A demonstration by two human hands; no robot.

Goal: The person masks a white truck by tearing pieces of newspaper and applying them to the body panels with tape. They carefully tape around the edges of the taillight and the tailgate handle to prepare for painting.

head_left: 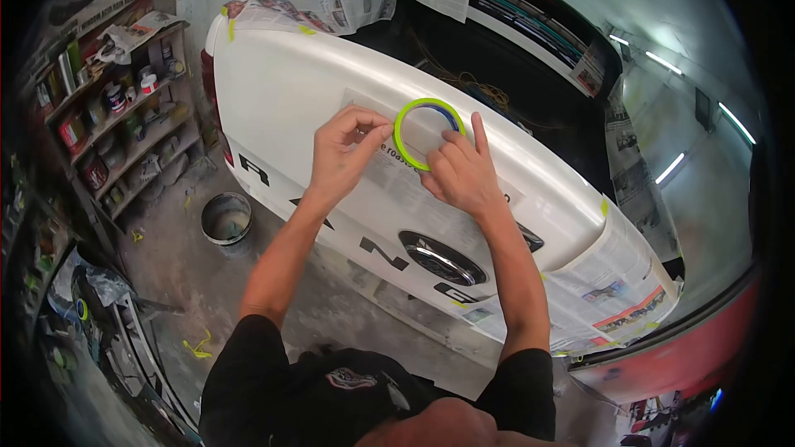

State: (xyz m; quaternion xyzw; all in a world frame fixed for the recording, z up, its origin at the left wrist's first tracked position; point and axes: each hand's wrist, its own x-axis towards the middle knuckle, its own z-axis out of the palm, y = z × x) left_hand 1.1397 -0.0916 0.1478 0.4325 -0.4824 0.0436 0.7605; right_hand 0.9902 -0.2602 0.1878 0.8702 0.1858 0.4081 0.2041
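A roll of bright yellow-green masking tape [400, 139] with a blue inner core is held up in front of the white truck tailgate [281, 87]. My right hand [464, 172] grips the roll's lower right side, its index finger pointing up. At the roll's left edge, the thumb and fingertips of my left hand [344, 153] are pinched together on the tape; the tape end itself is too small to make out. Behind the hands, a sheet of newspaper [396, 178] lies against the tailgate, partly covered by the roll and my right hand.
More newspaper [617, 290] covers the tailgate's right end. Dark letters and a chrome oval emblem [443, 258] mark its face. A bucket [227, 219] stands on the floor at left, near shelves [137, 149] of cans. A red panel [671, 343] is at lower right.
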